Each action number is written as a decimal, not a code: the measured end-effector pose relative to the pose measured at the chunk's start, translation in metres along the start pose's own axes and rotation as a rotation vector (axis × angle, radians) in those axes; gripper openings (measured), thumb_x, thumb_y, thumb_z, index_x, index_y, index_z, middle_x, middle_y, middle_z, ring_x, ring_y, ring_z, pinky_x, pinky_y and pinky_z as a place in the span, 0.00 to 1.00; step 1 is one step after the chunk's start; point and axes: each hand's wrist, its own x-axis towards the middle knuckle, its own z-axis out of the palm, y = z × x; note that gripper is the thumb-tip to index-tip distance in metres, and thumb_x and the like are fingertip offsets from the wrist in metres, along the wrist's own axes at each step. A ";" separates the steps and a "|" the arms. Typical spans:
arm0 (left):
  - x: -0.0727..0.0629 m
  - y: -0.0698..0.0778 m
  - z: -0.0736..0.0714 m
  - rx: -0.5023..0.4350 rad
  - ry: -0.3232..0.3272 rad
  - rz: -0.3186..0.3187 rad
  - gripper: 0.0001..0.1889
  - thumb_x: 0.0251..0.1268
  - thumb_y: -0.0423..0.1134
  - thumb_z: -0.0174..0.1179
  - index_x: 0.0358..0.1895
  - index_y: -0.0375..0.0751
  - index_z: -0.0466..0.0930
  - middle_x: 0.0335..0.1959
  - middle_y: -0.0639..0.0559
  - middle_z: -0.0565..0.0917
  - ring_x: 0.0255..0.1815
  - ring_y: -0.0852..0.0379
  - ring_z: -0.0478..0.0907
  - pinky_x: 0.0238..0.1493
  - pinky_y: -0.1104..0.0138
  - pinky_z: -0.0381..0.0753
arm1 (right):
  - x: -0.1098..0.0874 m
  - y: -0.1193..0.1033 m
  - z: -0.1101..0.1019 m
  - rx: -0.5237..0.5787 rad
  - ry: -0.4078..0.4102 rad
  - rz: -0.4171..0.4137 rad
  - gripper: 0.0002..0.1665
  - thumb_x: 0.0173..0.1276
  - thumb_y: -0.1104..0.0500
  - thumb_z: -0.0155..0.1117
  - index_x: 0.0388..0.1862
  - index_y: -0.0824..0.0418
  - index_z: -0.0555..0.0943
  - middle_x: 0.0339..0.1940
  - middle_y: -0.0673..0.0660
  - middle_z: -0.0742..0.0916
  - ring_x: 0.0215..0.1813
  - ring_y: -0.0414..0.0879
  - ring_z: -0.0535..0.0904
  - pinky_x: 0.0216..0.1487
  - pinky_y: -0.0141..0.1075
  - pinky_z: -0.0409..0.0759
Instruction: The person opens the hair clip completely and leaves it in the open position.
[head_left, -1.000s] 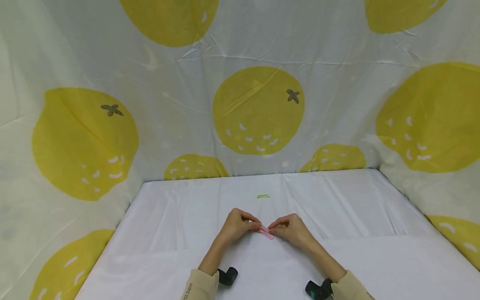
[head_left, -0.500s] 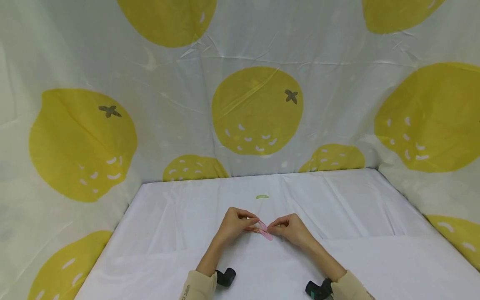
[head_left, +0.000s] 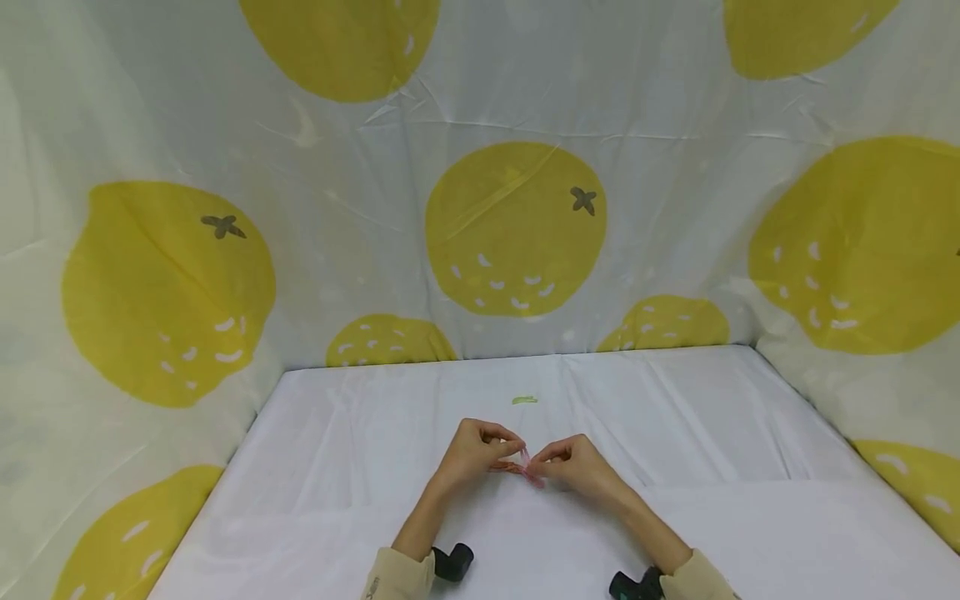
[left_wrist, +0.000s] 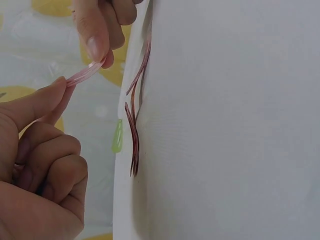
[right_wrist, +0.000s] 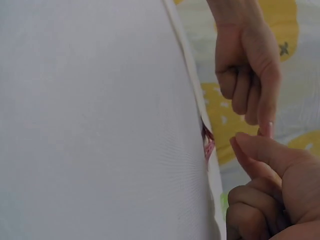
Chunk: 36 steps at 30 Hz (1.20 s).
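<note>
My left hand (head_left: 471, 448) pinches one end of a glossy pink strip (left_wrist: 82, 76) between thumb and index finger. At its other end the strip is pinched by my right hand (head_left: 576, 468), so a short length spans the two hands. Below lies a bundle of thin reddish-brown and pink strands (left_wrist: 134, 135) on the white-covered table. In the head view the reddish part of that bundle sits by my left fingers and its pink end by my right. My right fingertips hide the strip in the right wrist view.
Farther back on the white table cover (head_left: 360, 467) lies a small green strip (head_left: 525, 400). Fabric printed with large yellow fruit (head_left: 517, 229) stands behind and at both sides. Black devices (head_left: 453, 562) sit at both wrists, beside beige sleeves.
The pink strip between my hands has been drawn up from the bundle and now stands apart from it. Both hands stay nearly in place, with small finger shifts.
</note>
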 end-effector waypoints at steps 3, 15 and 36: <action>-0.001 0.000 0.002 -0.041 -0.010 -0.012 0.09 0.64 0.34 0.72 0.39 0.29 0.91 0.26 0.36 0.85 0.24 0.57 0.84 0.36 0.59 0.89 | -0.001 0.000 0.002 -0.023 -0.028 -0.032 0.09 0.64 0.55 0.77 0.36 0.60 0.93 0.26 0.50 0.88 0.25 0.32 0.68 0.26 0.26 0.65; -0.001 -0.003 0.005 -0.037 -0.054 -0.013 0.09 0.61 0.37 0.75 0.38 0.32 0.92 0.28 0.33 0.88 0.25 0.54 0.86 0.35 0.63 0.87 | 0.000 -0.007 0.003 0.040 0.193 0.004 0.10 0.66 0.55 0.75 0.37 0.61 0.93 0.32 0.55 0.93 0.34 0.34 0.79 0.35 0.27 0.73; -0.004 0.002 -0.007 0.025 -0.026 -0.059 0.10 0.64 0.37 0.72 0.39 0.32 0.91 0.26 0.44 0.88 0.29 0.60 0.81 0.34 0.69 0.81 | -0.001 -0.008 0.001 0.089 0.270 0.046 0.09 0.68 0.57 0.73 0.33 0.63 0.92 0.32 0.55 0.92 0.37 0.36 0.81 0.44 0.31 0.75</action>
